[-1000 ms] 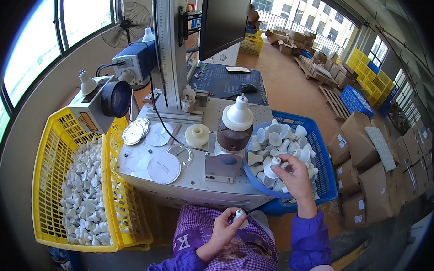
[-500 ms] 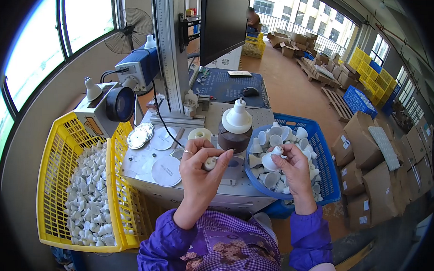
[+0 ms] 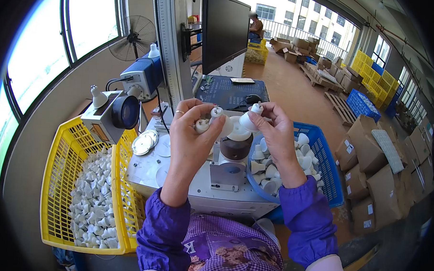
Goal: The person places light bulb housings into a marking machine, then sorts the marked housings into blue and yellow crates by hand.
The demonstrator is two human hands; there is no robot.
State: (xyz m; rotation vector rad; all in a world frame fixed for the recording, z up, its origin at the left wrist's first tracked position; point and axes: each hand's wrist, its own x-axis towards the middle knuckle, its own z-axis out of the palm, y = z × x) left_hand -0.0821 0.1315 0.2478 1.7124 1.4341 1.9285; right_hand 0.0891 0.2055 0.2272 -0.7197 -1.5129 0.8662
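Daylight glares white through the windows (image 3: 36, 38) at left, washing out the view outside, while softer light reaches the concrete-colored walls and orange floor (image 3: 288, 85), and the wide lens bends straight edges toward black, shadowed corners.

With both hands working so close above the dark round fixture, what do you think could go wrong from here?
The left hand holds two white cups, one tucked low among the fingers, which might slip out. The right hand's cup is very near them, so they could knock together. A cup dropped to the right of the fixture might get lost among those in the blue basket.
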